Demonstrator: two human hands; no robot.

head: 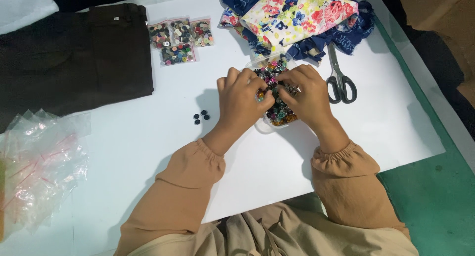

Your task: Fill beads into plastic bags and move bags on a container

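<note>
Left to right: empty clear bags (42, 162), dark trousers (74, 53), four black buttons (201, 117). Left hand (242, 100) and right hand (307, 95), fingers curled, dug into the clear container of mixed buttons (277, 70) at sheet centre; exact grasp hidden. Scissors (339, 77) just beside, right.

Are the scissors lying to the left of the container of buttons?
No, the scissors lie on the white sheet to the right of the button container, beside the right hand.
</note>
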